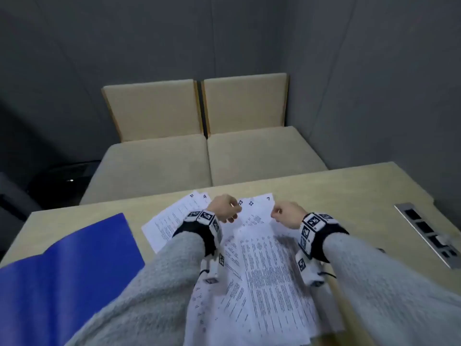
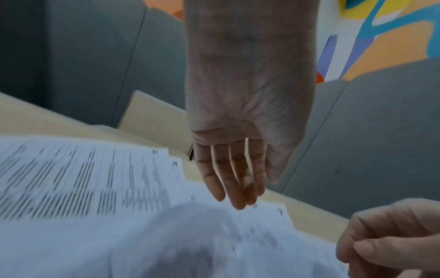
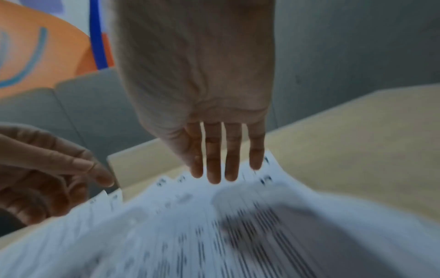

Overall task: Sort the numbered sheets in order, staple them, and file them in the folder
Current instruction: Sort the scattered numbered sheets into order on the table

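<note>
Several white numbered sheets (image 1: 264, 258) lie fanned on the table, with corners marked 21, 4, 23, 22 and 7 at the far edge. My left hand (image 1: 228, 208) hovers over the corner marked 23, and its fingertips (image 2: 240, 203) reach down and touch the sheets (image 2: 95, 178). My right hand (image 1: 280, 212) is at the far right corner of the top sheets (image 3: 214, 216). Its fingers (image 3: 214, 169) meet the paper's edge, and thumb and curled fingers (image 2: 381, 235) close together there. The paper bulges upward between the hands. The blue folder (image 1: 74, 265) lies open at the left.
The wooden table (image 1: 349, 191) has a metal socket strip (image 1: 431, 233) set in at the right. Beige seat cushions (image 1: 199, 158) stand beyond the far edge, in front of grey walls. Both wrists wear marker bands.
</note>
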Demonstrator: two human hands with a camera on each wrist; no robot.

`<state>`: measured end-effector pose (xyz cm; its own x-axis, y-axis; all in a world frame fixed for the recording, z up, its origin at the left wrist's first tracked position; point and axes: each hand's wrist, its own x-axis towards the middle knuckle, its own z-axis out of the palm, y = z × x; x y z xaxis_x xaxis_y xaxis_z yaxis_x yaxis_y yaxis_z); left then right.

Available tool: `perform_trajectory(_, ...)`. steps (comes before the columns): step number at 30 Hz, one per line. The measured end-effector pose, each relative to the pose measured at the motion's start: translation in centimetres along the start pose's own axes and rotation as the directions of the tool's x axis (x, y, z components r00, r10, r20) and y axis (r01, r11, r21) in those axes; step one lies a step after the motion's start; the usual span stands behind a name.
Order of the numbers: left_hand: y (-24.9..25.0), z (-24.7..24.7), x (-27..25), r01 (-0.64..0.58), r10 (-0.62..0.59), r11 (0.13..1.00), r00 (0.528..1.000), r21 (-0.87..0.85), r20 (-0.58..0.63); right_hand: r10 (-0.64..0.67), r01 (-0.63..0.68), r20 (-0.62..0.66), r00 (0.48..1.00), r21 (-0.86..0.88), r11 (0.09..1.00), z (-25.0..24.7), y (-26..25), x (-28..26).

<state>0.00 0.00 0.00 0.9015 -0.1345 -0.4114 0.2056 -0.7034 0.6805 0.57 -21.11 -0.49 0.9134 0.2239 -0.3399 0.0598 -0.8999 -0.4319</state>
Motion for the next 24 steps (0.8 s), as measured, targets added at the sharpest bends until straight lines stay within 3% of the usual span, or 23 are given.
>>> perform_trajectory(4,-2.7,4.2,1.6,0.056,-0.055,0.981,0.998,0.187,-0.014,0.208,-0.207,0.001,0.978,-0.043,0.977,4.7,2.4,-1.0)
perform_trajectory(11,-5.0,7.6,1.5,0.020,0.016,0.935,0.995,0.353,-0.099,0.177,-0.183,-0.058,0.982,-0.122,0.975,10.4,3.0,-3.1)
perform_trajectory(16,-5.8,7.9,-0.7,-0.076,0.108,0.978,0.981,0.192,-0.160,0.156,-0.156,-0.125,0.980,0.013,0.988,10.1,3.8,-3.5)
perform_trajectory(20,-7.1,7.9,-2.9,-0.099,0.084,0.993,0.980,-0.071,-0.182,0.420,-0.333,-0.286,0.861,0.307,0.891,7.7,5.1,-3.9)
perform_trajectory(22,-7.9,7.6,-3.6,-0.077,0.050,0.975,0.990,-0.209,-0.135,0.492,-0.363,-0.251,0.834,0.422,0.831,7.2,5.9,-3.9)
perform_trajectory(24,-8.5,7.2,-4.3,-0.070,0.056,0.953,0.997,-0.294,-0.057,0.479,-0.338,-0.171,0.861,0.511,0.790,7.0,6.6,-3.8)
